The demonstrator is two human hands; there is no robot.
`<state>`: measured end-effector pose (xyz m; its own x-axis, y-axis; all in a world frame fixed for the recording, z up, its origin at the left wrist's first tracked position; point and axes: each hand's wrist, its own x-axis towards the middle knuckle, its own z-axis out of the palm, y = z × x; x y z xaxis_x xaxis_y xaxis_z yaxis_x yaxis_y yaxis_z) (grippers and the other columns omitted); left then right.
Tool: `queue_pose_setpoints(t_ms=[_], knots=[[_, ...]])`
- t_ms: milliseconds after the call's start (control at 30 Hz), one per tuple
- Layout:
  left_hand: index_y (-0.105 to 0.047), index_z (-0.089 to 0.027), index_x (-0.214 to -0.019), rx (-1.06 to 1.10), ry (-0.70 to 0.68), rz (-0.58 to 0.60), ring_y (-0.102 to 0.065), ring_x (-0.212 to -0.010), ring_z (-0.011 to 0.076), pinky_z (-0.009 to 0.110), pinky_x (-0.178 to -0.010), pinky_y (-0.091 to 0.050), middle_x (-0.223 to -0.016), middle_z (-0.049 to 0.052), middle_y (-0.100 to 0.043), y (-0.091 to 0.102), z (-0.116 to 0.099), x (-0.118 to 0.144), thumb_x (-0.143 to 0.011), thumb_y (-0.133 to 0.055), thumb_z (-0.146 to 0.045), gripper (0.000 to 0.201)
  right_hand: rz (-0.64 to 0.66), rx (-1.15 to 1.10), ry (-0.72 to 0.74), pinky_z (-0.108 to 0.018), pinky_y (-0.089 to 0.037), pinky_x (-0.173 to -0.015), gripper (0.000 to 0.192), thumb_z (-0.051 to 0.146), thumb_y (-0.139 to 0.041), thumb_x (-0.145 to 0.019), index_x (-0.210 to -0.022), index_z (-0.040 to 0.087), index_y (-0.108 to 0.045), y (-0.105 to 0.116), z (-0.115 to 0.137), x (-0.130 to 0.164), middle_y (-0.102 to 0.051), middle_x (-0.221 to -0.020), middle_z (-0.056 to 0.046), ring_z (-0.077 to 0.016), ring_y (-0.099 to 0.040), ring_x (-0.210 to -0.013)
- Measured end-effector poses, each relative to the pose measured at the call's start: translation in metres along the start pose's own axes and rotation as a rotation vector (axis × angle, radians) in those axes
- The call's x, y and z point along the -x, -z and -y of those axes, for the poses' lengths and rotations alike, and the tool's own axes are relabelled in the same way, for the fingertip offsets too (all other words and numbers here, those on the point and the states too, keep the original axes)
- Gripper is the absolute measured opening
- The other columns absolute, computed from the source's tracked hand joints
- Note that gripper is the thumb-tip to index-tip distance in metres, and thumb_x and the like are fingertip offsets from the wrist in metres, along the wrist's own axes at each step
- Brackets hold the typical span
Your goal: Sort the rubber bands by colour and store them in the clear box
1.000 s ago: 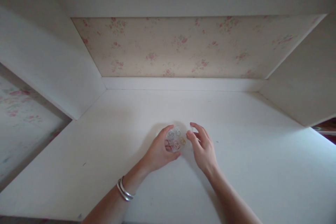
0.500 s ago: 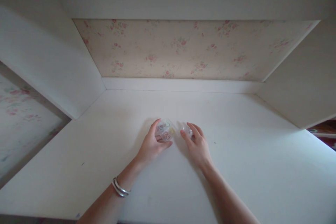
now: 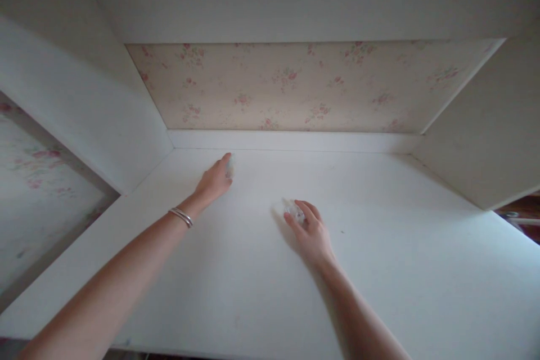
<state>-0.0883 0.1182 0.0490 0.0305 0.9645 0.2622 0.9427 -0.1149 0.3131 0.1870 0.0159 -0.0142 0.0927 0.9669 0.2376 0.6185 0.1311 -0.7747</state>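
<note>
left hand (image 3: 214, 181): clear box (image 3: 229, 166) gripped, frame centre-left, near back ledge (image 3: 291, 140) | right hand (image 3: 311, 230): clear lid (image 3: 294, 211) pinched in fingers on table (image 3: 400, 270) | box open, apart from lid

Small clear plastic case (image 3: 229, 166) far back on desk, clear lid (image 3: 294, 211) mid-desk, well apart

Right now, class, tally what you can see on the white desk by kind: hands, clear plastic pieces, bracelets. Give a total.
Hands: 2, the left hand and the right hand
Clear plastic pieces: 2, one under the left hand, one under the right
Bracelets: 1, the bracelet on the left wrist
Total: 5
</note>
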Motion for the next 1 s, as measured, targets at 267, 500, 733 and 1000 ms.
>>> queue_pose_setpoints(t_ms=[267, 500, 733, 1000], knots=[[-0.017, -0.029, -0.144, -0.478, -0.186, 0.113, -0.061, -0.092, 0.0248, 0.040, -0.077, -0.049, -0.135, 0.015, -0.039, 0.015, 0.014, -0.009, -0.082, -0.032, 0.001, 0.070, -0.007, 0.049, 0.039, -0.035, -0.048, -0.087, 0.045, 0.053, -0.052, -0.082, -0.118, 0.027, -0.058, 0.000, 0.000, -0.001, -0.055, -0.123, -0.006, -0.0200, -0.060, -0.100], [-0.019, -0.030, -0.144, -0.533, -0.178, 0.099, -0.058, -0.100, 0.0277, 0.045, -0.082, -0.048, -0.142, 0.017, -0.031, 0.019, 0.012, -0.004, -0.085, -0.029, -0.002, 0.067, -0.009, 0.065, 0.050, -0.035, -0.049, -0.085, 0.044, 0.053, -0.053, -0.081, -0.116, 0.028, -0.059, 0.000, 0.001, 0.000, -0.056, -0.121, -0.006, -0.0205, -0.061, -0.098], [-0.019, -0.022, -0.143, 0.116, 0.161, -0.098, -0.063, -0.090, 0.0235, 0.041, -0.085, -0.049, -0.131, 0.016, -0.046, 0.016, 0.007, -0.003, -0.075, -0.065, -0.019, 0.082, -0.019, 0.011, 0.000, -0.036, -0.048, -0.086, 0.048, 0.054, -0.052, -0.081, -0.118, 0.026, -0.057, 0.001, 0.002, -0.001, -0.055, -0.124, -0.007, -0.0215, -0.059, -0.102], [-0.027, -0.030, -0.137, 1.249, 0.247, 0.165, -0.065, -0.080, 0.0124, 0.031, -0.076, -0.055, -0.133, 0.013, -0.044, -0.016, -0.065, 0.068, -0.062, -0.080, -0.019, 0.092, -0.070, -0.080, -0.066, -0.035, -0.050, -0.077, 0.054, 0.055, -0.054, -0.079, -0.122, 0.024, -0.051, 0.002, 0.010, 0.003, -0.060, -0.115, -0.009, -0.0205, -0.062, -0.088]])
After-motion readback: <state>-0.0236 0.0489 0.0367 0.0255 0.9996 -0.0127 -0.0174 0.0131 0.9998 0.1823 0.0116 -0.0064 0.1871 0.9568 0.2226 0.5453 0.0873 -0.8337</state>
